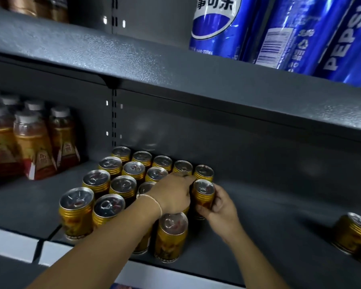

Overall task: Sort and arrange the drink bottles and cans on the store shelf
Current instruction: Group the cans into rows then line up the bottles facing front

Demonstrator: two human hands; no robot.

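Several gold cans (123,184) with silver pull-tab tops stand in rows on the dark grey lower shelf (269,215). My right hand (221,207) grips one gold can (203,191) at the right end of the block, fingers and thumb curled round its side. My left hand (173,195) lies over the neighbouring can, fingers curled down round its top; that can is mostly hidden under the hand. Another gold can (171,236) stands alone at the front, just below my left wrist.
Amber drink bottles (33,142) with white caps stand at the left of the same shelf. One more gold can (352,232) sits far right near the front edge. Blue Pepsi cans (217,24) stand on the upper shelf (133,59), which overhangs close above.
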